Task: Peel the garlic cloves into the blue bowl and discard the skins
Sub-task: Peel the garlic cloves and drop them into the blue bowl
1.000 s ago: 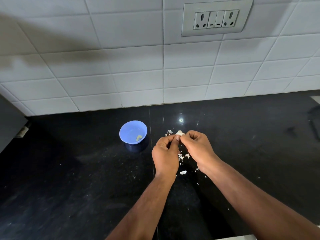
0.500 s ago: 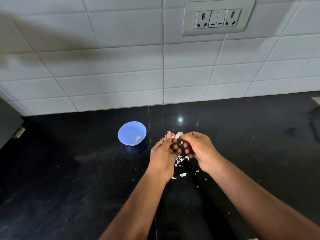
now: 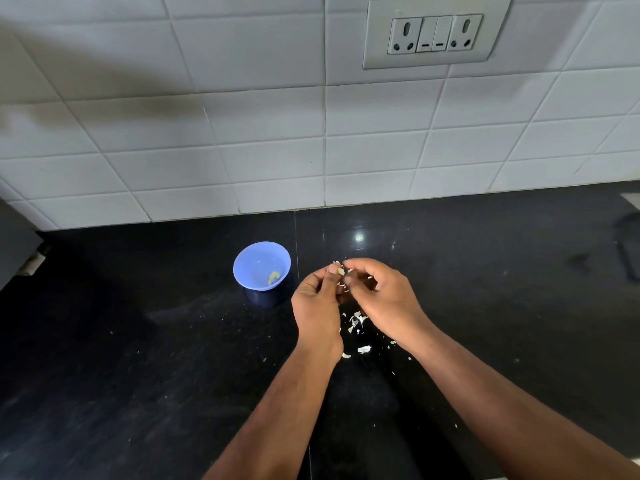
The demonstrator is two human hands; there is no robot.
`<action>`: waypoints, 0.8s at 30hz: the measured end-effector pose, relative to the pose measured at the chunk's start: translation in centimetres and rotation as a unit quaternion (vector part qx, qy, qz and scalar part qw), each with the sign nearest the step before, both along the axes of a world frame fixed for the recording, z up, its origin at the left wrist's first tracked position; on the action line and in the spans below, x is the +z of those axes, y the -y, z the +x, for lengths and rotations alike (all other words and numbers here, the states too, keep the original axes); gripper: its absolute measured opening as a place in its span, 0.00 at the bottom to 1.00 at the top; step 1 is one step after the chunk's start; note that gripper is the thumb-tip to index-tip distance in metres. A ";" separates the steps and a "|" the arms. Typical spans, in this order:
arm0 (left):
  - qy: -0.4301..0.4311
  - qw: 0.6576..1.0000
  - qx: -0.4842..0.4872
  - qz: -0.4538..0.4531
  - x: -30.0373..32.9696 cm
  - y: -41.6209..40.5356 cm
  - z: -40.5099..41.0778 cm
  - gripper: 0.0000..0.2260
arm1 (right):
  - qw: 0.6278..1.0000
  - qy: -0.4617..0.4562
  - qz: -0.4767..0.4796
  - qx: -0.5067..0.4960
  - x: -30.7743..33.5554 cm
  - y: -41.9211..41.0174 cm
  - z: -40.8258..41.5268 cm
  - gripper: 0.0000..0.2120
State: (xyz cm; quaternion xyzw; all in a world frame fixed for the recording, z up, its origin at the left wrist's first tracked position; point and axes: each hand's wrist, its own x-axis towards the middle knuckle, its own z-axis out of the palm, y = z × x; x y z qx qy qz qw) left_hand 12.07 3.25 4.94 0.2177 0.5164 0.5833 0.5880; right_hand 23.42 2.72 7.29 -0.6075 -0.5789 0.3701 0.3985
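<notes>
A small blue bowl [image 3: 261,265] stands on the black counter [image 3: 138,341] with one pale peeled garlic clove [image 3: 273,277] inside it. Just right of the bowl, my left hand [image 3: 317,306] and my right hand [image 3: 384,299] meet above the counter. Between their fingertips they pinch a small garlic clove [image 3: 341,271], mostly hidden by the fingers. White garlic skins [image 3: 356,320] lie scattered on the counter under and behind my hands.
A white tiled wall [image 3: 311,133] rises behind the counter, with a socket panel [image 3: 436,32] at the upper right. A dark object [image 3: 14,244] sits at the left edge and another dark shape [image 3: 628,251] at the far right.
My fingers have shifted on the clove, the right hand's fingers curling over it from above. A few more skin flakes lie on the counter below. The bowl has stayed put.
</notes>
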 end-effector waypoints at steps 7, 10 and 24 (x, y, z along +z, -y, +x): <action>0.001 1.000 -0.003 -0.008 0.3 0.2 1.0 0.07 | 0.998 -0.018 0.038 -0.043 -0.1 -0.6 0.0 0.05; 0.079 0.996 -0.021 -0.030 0.5 -0.2 0.6 0.07 | 0.998 -0.033 0.037 -0.032 -0.1 -0.7 0.4 0.06; 0.151 0.981 -0.096 -0.070 1.4 -0.7 -0.3 0.07 | 0.982 -0.187 0.000 0.028 0.3 -0.9 2.1 0.05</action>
